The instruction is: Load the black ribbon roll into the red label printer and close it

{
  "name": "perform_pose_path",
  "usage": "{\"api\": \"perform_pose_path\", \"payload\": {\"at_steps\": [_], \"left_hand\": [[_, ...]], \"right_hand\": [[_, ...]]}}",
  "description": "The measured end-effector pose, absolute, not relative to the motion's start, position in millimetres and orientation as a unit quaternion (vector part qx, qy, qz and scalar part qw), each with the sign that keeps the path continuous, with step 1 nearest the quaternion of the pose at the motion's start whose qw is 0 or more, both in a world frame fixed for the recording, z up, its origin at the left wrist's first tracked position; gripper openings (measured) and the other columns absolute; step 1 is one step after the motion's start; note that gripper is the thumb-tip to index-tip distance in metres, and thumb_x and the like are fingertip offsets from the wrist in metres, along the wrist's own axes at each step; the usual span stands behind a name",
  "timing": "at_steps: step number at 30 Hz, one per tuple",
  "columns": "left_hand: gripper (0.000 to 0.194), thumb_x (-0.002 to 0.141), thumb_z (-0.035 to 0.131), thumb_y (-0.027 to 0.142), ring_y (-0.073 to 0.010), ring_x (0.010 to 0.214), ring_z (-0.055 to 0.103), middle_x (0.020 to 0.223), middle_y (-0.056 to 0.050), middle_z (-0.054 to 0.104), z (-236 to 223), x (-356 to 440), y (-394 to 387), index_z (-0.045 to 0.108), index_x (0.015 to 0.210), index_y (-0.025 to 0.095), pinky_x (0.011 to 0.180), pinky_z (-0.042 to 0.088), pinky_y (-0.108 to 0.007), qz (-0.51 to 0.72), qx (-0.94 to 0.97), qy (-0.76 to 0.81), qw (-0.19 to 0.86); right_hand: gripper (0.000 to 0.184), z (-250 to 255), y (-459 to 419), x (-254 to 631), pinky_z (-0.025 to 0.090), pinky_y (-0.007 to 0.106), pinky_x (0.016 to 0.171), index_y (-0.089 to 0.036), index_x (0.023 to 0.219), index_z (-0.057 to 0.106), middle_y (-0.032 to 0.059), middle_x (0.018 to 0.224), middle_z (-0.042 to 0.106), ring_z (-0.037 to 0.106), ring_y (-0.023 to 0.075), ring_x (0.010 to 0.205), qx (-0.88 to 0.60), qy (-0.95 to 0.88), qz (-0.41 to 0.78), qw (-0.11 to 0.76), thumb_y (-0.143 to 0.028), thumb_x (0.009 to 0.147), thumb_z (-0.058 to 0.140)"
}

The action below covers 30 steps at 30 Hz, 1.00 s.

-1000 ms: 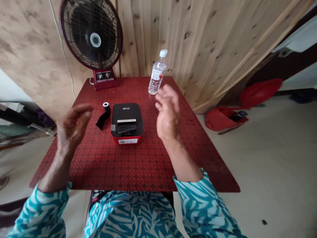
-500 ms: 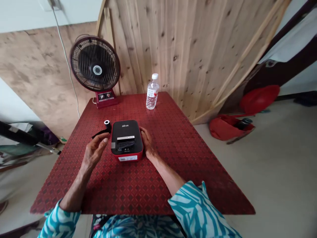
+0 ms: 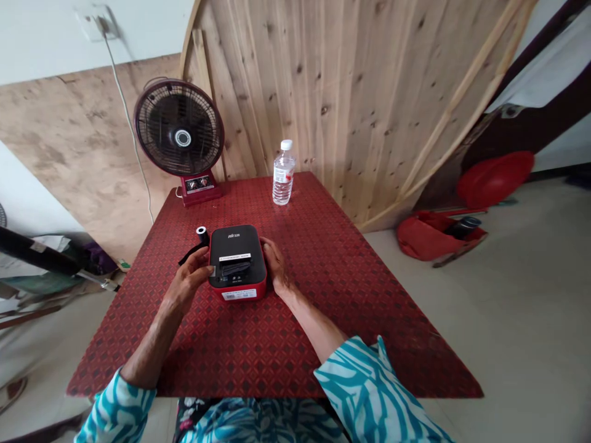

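Label printer (image 3: 237, 263), black on top with a red base, sits in the middle of the red diamond-patterned bench (image 3: 323, 320), its white barcode sticker (image 3: 239, 295) facing me. My left hand (image 3: 187, 286) is at the printer's left side, the fingertips (image 3: 207, 269) touching its edge near the front. My right hand (image 3: 277, 267) is against its right side, the fingers (image 3: 268, 249) together and curled over the red edge. Both sets of fingers are against the casing, but I cannot tell whether they are clamped on it or only resting there. Just beside the printer on the left stands a white-cored ribbon spool (image 3: 202, 233), with a black ribbon (image 3: 191, 253) trailing from it towards my left hand. Behind the printer, well apart from it, stands a clear water bottle (image 3: 283, 174) with a white cap, and farther back to the left a maroon desk fan (image 3: 180, 136). To the printer's right, off the bench, a red bag (image 3: 429, 237) lies on the floor (image 3: 508, 307).
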<state>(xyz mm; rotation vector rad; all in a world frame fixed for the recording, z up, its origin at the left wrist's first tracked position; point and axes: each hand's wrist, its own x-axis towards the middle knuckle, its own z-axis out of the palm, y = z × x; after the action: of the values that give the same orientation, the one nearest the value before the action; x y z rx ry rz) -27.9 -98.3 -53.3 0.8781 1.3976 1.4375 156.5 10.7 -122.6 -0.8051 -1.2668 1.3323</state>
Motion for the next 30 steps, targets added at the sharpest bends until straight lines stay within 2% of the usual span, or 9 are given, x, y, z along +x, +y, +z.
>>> {"api": "perform_pose_path", "payload": {"at_steps": [7, 11, 18, 24, 28, 30], "left_hand": [[0.062, 0.063, 0.077, 0.028, -0.0273, 0.107, 0.062, 0.127, -0.009, 0.061, -51, -27, -97, 0.059, 0.122, 0.022, 0.081, 0.050, -0.032, 0.582, 0.330, 0.545, 0.506], [0.062, 0.065, 0.075, 0.026, -0.0265, 0.109, 0.060, 0.124, -0.008, 0.063, -53, -25, -97, 0.058, 0.125, 0.022, 0.083, 0.049, -0.031, 0.582, 0.334, 0.534, 0.515], [0.062, 0.066, 0.072, 0.027, -0.0256, 0.112, 0.058, 0.125, -0.006, 0.062, -58, -25, -95, 0.056, 0.127, 0.022, 0.087, 0.047, -0.030, 0.587, 0.358, 0.519, 0.508], [0.064, 0.061, 0.074, 0.029, -0.0246, 0.101, 0.063, 0.113, -0.006, 0.067, -56, -23, -95, 0.058, 0.122, 0.022, 0.081, 0.049, -0.031, 0.596, 0.328, 0.558, 0.475], [0.062, 0.064, 0.073, 0.030, -0.0257, 0.102, 0.063, 0.118, -0.008, 0.066, -50, -23, -97, 0.058, 0.123, 0.021, 0.083, 0.049, -0.032, 0.571, 0.359, 0.556, 0.485], [0.059, 0.065, 0.074, 0.032, -0.0264, 0.103, 0.063, 0.117, -0.008, 0.067, -42, -26, -99, 0.060, 0.122, 0.021, 0.084, 0.049, -0.033, 0.551, 0.400, 0.575, 0.454]], "right_hand": [[0.047, -100, 6, 153, 0.033, 0.042, 0.110, -0.028, 0.122, 0.058, 0.0036, 0.132, 0.057, 0.048, 0.0216, 0.125, -0.325, -0.520, 0.580, 0.536, -0.054, 0.083, 0.054], [0.048, -98, 1, 151, 0.033, 0.041, 0.111, -0.028, 0.125, 0.055, 0.0040, 0.136, 0.053, 0.047, 0.0214, 0.126, -0.336, -0.516, 0.575, 0.539, -0.052, 0.084, 0.053], [0.046, -112, 2, 144, 0.033, 0.042, 0.109, -0.029, 0.124, 0.056, 0.0039, 0.132, 0.055, 0.047, 0.0212, 0.126, -0.327, -0.516, 0.557, 0.564, -0.055, 0.088, 0.045], [0.053, -118, 6, 143, 0.034, 0.044, 0.108, -0.025, 0.116, 0.062, 0.0062, 0.126, 0.060, 0.048, 0.0241, 0.123, -0.348, -0.526, 0.512, 0.583, -0.062, 0.086, 0.038], [0.051, -118, 7, 144, 0.036, 0.043, 0.105, -0.024, 0.115, 0.063, 0.0060, 0.122, 0.062, 0.050, 0.0241, 0.120, -0.350, -0.531, 0.514, 0.575, -0.059, 0.086, 0.039], [0.048, -118, 6, 145, 0.037, 0.041, 0.105, -0.025, 0.114, 0.063, 0.0054, 0.121, 0.062, 0.051, 0.0228, 0.118, -0.352, -0.529, 0.515, 0.575, -0.057, 0.087, 0.040]]}}
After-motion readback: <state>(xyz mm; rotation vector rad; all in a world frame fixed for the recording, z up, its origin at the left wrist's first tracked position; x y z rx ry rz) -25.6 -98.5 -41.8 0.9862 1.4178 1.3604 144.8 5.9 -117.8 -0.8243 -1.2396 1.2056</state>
